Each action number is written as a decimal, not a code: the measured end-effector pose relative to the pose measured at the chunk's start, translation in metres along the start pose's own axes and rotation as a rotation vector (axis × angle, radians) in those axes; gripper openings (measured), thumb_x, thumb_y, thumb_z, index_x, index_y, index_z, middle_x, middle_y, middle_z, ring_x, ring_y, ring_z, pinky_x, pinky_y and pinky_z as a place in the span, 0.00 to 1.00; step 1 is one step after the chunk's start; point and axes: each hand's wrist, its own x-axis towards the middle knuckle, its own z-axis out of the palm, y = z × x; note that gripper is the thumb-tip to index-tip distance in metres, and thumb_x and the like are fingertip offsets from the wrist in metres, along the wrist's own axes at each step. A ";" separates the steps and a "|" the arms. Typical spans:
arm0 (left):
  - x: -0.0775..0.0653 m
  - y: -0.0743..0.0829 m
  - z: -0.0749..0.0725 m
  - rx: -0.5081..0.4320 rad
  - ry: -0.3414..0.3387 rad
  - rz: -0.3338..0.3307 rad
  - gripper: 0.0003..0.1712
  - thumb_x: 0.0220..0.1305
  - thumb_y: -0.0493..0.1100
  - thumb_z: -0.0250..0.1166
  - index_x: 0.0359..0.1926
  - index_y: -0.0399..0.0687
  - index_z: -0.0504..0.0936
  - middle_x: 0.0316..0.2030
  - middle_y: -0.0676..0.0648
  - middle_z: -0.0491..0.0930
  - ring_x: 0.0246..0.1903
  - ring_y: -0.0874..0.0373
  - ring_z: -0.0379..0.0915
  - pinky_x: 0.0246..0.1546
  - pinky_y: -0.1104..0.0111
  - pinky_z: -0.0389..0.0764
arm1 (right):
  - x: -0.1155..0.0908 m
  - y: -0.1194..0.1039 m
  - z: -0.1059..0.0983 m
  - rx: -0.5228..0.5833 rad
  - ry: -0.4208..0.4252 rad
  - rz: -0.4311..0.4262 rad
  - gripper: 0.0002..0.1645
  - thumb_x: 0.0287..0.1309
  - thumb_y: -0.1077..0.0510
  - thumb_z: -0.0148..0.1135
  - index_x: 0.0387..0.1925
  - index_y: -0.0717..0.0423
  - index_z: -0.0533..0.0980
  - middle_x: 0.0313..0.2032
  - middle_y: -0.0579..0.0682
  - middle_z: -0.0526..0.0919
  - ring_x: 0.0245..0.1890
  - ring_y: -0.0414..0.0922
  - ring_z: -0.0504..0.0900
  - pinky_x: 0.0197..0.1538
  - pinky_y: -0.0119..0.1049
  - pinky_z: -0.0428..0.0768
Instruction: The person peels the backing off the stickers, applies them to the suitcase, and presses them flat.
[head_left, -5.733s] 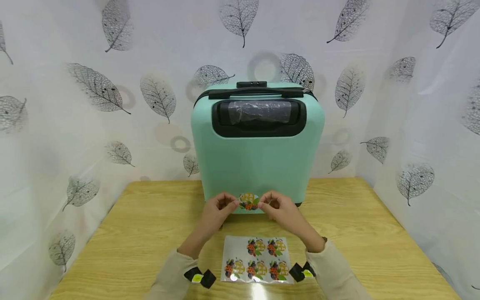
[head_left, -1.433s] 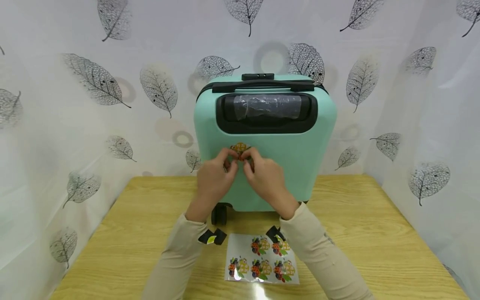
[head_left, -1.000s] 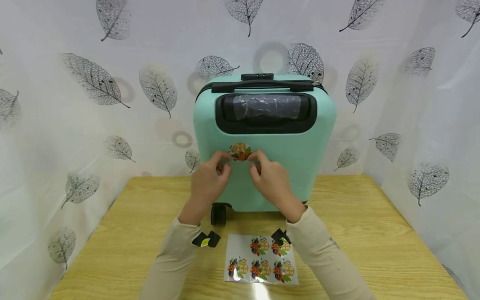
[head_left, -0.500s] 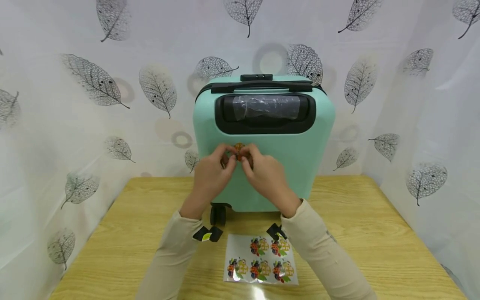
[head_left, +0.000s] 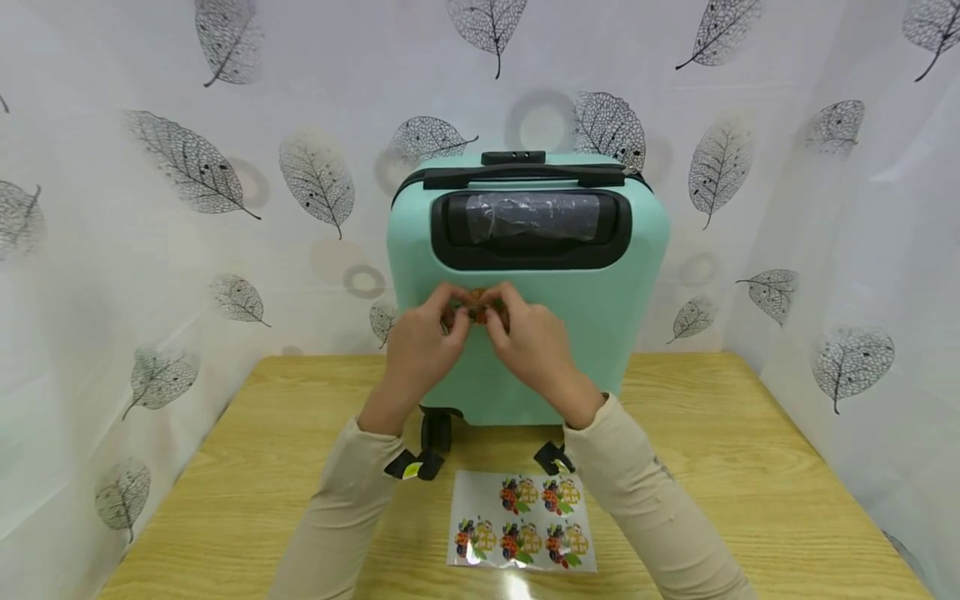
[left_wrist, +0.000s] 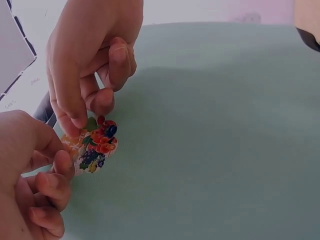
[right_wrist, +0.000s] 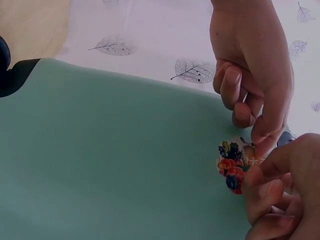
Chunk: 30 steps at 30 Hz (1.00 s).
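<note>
A round fruit-printed sticker (left_wrist: 102,142) lies against the mint-green suitcase (head_left: 555,333), below its black handle recess. My left hand (head_left: 422,350) touches one side of the sticker with its fingertips, the other fingers loosely bent. From the opposite side my right hand (head_left: 536,346) rests its index fingertip on the same sticker. Both sets of fingertips nearly meet over its middle and cover part of the print. In the right wrist view the berry half of the sticker (right_wrist: 232,167) shows flat on the shell.
On the wooden table (head_left: 285,467) in front of the suitcase lies a sticker sheet (head_left: 472,492) with several matching stickers. A black wheel (head_left: 436,432) stands at the suitcase's lower left. Behind hangs a white leaf-patterned curtain (head_left: 337,275).
Earlier both hands held the sticker low before the suitcase, then brought it up to the shell. They spread apart about a second ago, and have since come back together over it.
</note>
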 end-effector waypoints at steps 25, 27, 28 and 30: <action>-0.026 -0.016 0.019 -0.076 -0.125 -0.054 0.10 0.68 0.39 0.55 0.48 0.48 0.78 0.15 0.50 0.71 0.08 0.64 0.54 0.10 0.72 0.57 | -0.024 0.013 0.018 -0.007 -0.090 0.056 0.12 0.68 0.58 0.52 0.52 0.54 0.71 0.12 0.44 0.68 0.06 0.34 0.52 0.13 0.27 0.52; -0.028 -0.015 0.020 -0.089 -0.125 -0.059 0.10 0.68 0.38 0.55 0.48 0.48 0.78 0.15 0.51 0.71 0.07 0.64 0.54 0.10 0.73 0.57 | -0.026 0.014 0.020 0.006 -0.087 0.061 0.13 0.68 0.58 0.53 0.52 0.54 0.71 0.12 0.44 0.68 0.06 0.33 0.51 0.13 0.28 0.52; -0.029 -0.015 0.021 -0.089 -0.125 -0.059 0.10 0.68 0.38 0.55 0.48 0.48 0.78 0.14 0.51 0.72 0.07 0.64 0.54 0.10 0.73 0.57 | -0.027 0.014 0.021 0.011 -0.085 0.063 0.13 0.68 0.57 0.53 0.52 0.54 0.71 0.12 0.44 0.68 0.06 0.33 0.51 0.13 0.28 0.52; -0.031 -0.016 0.023 -0.094 -0.135 -0.065 0.11 0.68 0.38 0.55 0.48 0.48 0.78 0.15 0.51 0.72 0.07 0.65 0.54 0.10 0.74 0.56 | -0.030 0.015 0.022 0.024 -0.081 0.071 0.13 0.68 0.58 0.53 0.52 0.54 0.72 0.13 0.45 0.70 0.06 0.32 0.51 0.13 0.28 0.53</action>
